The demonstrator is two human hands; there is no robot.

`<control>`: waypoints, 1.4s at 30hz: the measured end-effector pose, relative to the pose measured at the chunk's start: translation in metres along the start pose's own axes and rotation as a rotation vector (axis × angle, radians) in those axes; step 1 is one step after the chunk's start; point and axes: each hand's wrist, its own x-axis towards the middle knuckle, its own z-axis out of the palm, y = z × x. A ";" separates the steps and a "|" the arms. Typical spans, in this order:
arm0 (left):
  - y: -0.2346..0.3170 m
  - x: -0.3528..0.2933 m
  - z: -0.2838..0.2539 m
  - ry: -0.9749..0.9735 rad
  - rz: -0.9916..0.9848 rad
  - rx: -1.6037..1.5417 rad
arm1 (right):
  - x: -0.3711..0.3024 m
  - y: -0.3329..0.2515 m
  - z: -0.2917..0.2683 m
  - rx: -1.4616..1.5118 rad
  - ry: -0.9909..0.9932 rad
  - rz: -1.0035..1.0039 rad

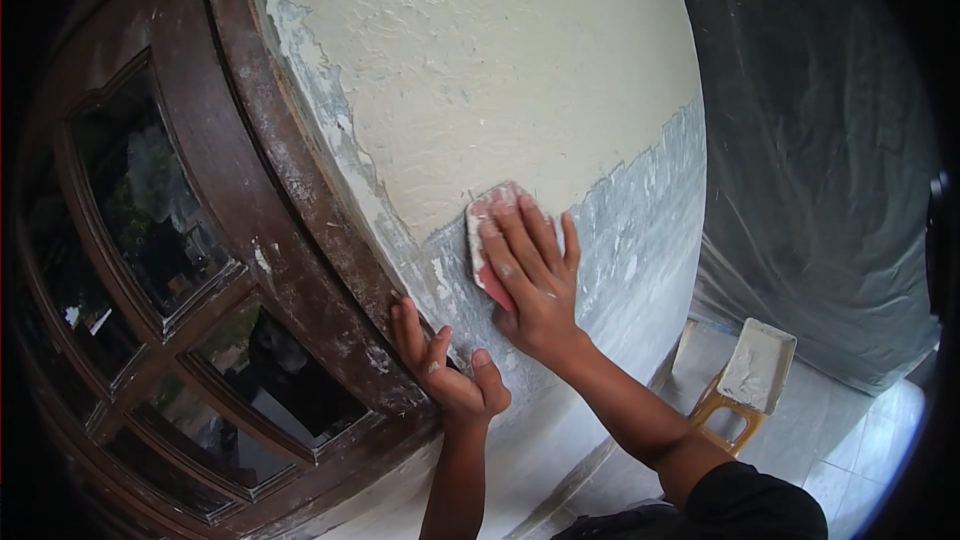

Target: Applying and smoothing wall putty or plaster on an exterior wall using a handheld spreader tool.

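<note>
My right hand (535, 275) presses flat on a pinkish sanding pad (482, 215) against the wall (620, 250), at the lower edge of a cream plastered patch (480, 70). The pad shows only above and left of my fingers. My left hand (445, 370) rests on the grey wall beside the dark wooden window frame (300, 210), fingers spread, holding nothing. Below the cream patch the wall is grey and scraped.
A brown window with glass panes (150, 210) fills the left. Plastic sheeting (820, 140) hangs at the right. On the tiled floor (850, 440) a yellow stool (725, 410) carries a white tray (760, 365) of plaster.
</note>
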 end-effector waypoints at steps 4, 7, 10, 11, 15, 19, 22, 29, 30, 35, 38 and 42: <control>0.003 0.000 -0.004 0.010 0.001 0.004 | -0.026 -0.006 -0.006 0.003 -0.097 -0.030; 0.000 -0.001 0.000 -0.002 -0.012 0.004 | -0.025 -0.004 -0.007 0.072 0.019 -0.015; 0.001 -0.004 0.001 0.000 -0.020 0.004 | 0.008 -0.003 -0.006 0.015 -0.019 -0.017; 0.001 -0.004 0.002 0.006 -0.018 -0.003 | 0.008 0.001 -0.001 -0.035 -0.079 -0.045; 0.003 -0.004 0.001 0.010 -0.030 -0.009 | -0.031 0.000 -0.010 0.033 -0.135 -0.044; 0.002 -0.008 -0.001 0.016 -0.037 0.006 | -0.009 -0.003 -0.006 0.044 0.015 -0.048; 0.003 -0.009 0.000 0.025 -0.044 0.005 | -0.002 0.002 0.004 -0.010 -0.115 -0.059; 0.001 -0.010 0.000 0.040 -0.047 -0.001 | -0.022 -0.001 -0.003 0.066 -0.020 -0.058; 0.002 -0.011 0.001 0.054 -0.048 0.003 | -0.007 -0.001 -0.001 0.052 0.030 -0.070; 0.002 -0.012 0.001 0.043 -0.044 -0.001 | -0.039 0.001 -0.002 -0.005 -0.163 -0.054; 0.000 -0.012 0.001 0.049 -0.047 -0.007 | -0.045 0.004 -0.005 0.081 -0.035 -0.080; 0.002 -0.014 0.002 0.058 -0.056 -0.017 | -0.003 0.006 -0.001 -0.086 -0.091 -0.071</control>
